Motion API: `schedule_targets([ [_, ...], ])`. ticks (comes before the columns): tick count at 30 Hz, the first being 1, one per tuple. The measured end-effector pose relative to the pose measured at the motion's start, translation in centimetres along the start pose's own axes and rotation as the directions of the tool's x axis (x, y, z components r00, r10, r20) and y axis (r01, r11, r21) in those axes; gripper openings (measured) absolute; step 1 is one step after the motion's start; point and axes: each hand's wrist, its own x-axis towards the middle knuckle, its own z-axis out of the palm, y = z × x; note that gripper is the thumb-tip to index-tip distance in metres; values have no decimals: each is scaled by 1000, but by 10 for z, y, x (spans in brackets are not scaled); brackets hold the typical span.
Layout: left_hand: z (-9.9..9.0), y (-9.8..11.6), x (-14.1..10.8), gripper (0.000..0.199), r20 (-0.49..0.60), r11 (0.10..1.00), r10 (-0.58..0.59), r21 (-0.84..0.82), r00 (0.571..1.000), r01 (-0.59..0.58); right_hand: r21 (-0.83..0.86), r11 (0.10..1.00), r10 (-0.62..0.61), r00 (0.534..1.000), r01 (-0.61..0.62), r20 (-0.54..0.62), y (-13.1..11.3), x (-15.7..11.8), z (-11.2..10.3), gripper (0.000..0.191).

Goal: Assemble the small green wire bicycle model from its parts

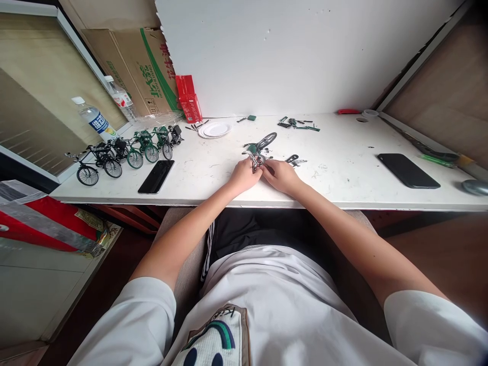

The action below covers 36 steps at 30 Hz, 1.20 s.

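On the white table (343,188), near the middle, a small unfinished toy bike (263,144) sits just past the two hands. Its near end is between the fingertips. Its long way runs away from the body and leans a bit to the right, with the black wheel (269,141) at the far end. The green part is more on the left hand's side, and the wheel top tips toward the right hand's side. Both hands touch the near end, so neither one is clearly nearer.

The left hand (244,176) is curled up small, with its fingers pinched on the bike. The right hand (281,175) pinches there too, its fingers close together. The fingers hide just which little bit each one grips.

Some loose bits (295,160) lie just beyond the right hand, to its right, so they crowd that side. More dark green parts (299,123) lie farther back. White paper plates (215,130) are at the back left. A row of little bikes (135,152) stands on the left, with a phone (156,177) in front. Another phone (409,171) lies well off to the right. Nothing blocks the space between the hands and the body.
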Motion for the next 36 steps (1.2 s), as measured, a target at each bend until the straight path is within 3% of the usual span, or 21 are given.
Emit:
schedule_targets([
  [36, -3, 2, 0, 4, 19, 999, -35, -15, 999, 36, -21, 1000, 3, 1000, -3, 5, -2, 0, 0, 31],
])
